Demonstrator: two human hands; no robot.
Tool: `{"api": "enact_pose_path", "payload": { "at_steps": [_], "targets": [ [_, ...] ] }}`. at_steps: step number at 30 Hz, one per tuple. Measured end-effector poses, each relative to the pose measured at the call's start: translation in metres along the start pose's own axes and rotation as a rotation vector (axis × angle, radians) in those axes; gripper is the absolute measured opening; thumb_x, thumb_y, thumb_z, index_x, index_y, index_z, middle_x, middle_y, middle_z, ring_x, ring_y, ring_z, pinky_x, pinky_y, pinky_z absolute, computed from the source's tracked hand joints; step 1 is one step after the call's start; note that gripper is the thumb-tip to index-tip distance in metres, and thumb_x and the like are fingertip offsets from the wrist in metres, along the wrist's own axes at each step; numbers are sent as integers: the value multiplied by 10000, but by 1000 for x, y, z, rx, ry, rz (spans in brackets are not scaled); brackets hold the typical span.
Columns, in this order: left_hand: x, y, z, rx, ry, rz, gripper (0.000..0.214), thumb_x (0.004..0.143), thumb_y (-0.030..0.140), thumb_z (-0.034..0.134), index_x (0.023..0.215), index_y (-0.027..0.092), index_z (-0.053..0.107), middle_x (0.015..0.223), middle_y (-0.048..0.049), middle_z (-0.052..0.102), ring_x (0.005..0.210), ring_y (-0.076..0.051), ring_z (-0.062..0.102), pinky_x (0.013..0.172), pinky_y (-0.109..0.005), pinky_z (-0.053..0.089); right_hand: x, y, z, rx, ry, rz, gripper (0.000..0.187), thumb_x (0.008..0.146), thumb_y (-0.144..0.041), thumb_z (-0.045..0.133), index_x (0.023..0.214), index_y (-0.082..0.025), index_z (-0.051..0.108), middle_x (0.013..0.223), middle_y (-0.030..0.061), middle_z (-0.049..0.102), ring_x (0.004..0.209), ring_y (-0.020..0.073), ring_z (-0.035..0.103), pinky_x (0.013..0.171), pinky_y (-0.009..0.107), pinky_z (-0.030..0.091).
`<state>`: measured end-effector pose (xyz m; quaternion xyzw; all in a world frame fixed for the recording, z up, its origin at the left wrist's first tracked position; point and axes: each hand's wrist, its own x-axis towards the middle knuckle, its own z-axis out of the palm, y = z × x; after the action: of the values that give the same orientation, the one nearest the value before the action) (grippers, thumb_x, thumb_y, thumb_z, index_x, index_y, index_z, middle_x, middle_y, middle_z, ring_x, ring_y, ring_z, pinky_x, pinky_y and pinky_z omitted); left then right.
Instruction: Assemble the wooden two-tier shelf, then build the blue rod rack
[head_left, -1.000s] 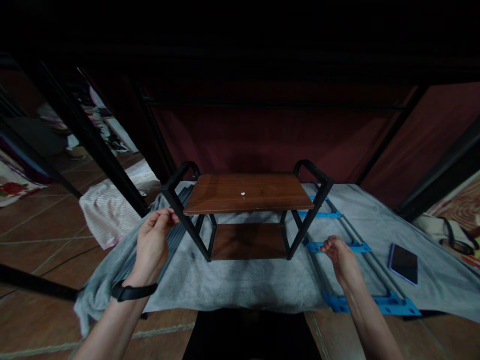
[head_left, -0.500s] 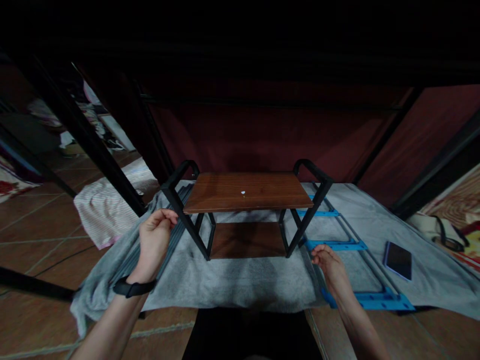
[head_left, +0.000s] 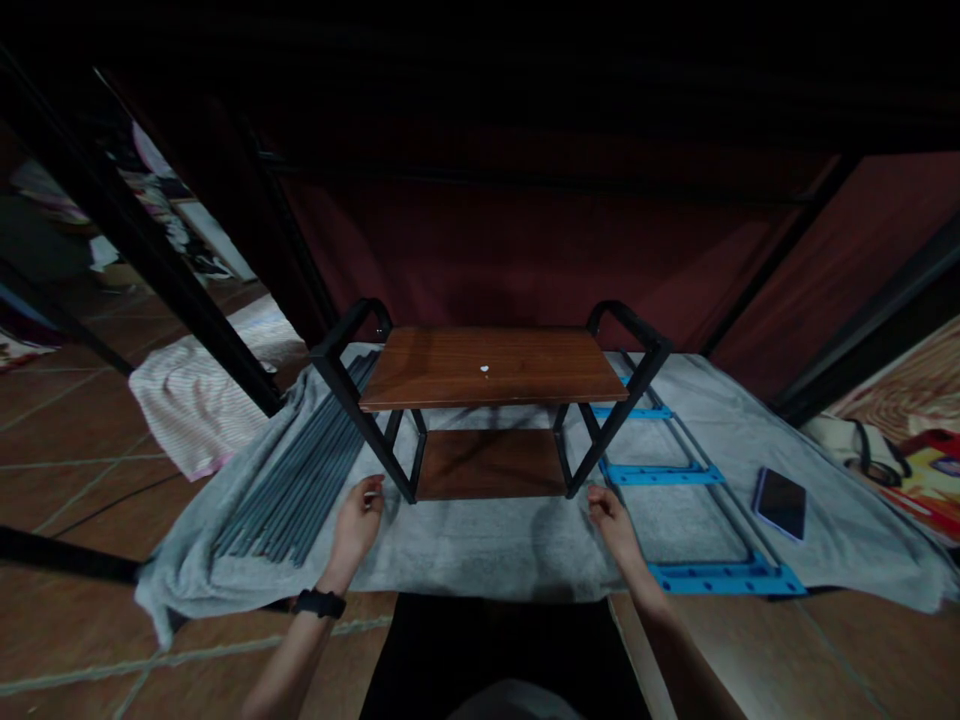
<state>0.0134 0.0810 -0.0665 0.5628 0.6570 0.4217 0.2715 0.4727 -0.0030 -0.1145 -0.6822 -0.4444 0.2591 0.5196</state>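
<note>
Dim light, darkest high above. Straight past the left hand (head_left: 360, 520) and right hand (head_left: 613, 520), a dark red panel (head_left: 495, 245) with a thin black bar (head_left: 525, 185) across. Out left of the left hand, brown floor tiles (head_left: 67, 620), pale lines (head_left: 90, 464) between, and a slanted black post (head_left: 161, 265). Off right of the right hand, another black post (head_left: 862, 340).

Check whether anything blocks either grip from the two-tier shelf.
Nothing visible does: only grey cloth shows in the gaps between the left grip or right grip and the shelf. The grey rods lie left of the left grip; the blue-barred frame lies right of the right grip.
</note>
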Motion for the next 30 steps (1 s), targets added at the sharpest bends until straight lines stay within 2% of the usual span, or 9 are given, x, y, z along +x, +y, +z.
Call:
{"api": "enact_pose_path", "payload": {
  "at_steps": [4,8,15,21,30],
  "targets": [
    [-10,-24,26,37,-83,-31,366,721,256,540,1064,163,627,1062,-124,692,876,-242,688,817,-363,552,3,17,6,-81,-1,35,354,708,-442,560,967,-225,664,971,92,727,947,279,688,905,452,536],
    [-10,-27,38,155,-123,-30,334,740,211,547,1057,153,634,1032,-121,695,853,-232,694,805,-333,537,9,18,13,-125,-45,30,368,722,-385,543,1015,-213,685,1031,114,737,1026,294,688,951,454,528],
    [-10,-20,41,302,-148,-33,124,760,172,590,882,164,613,899,-86,665,874,-235,683,787,-314,526,12,24,18,-174,-70,-2,402,737,-345,503,1053,-185,693,1096,141,712,1037,300,673,991,472,501],
    [-8,-16,40,246,-165,-39,114,752,194,626,862,176,606,862,-58,652,828,-224,681,770,-317,540,15,26,21,-175,-64,-36,332,707,-285,540,983,-215,712,1054,140,694,1017,340,644,974,501,495],
    [3,-38,41,206,-248,32,169,755,251,643,902,168,650,985,-104,653,866,-237,666,840,-352,542,17,22,22,-233,-114,-91,278,707,-263,523,912,-212,704,997,110,682,1027,309,641,973,459,500]
  ]
}}
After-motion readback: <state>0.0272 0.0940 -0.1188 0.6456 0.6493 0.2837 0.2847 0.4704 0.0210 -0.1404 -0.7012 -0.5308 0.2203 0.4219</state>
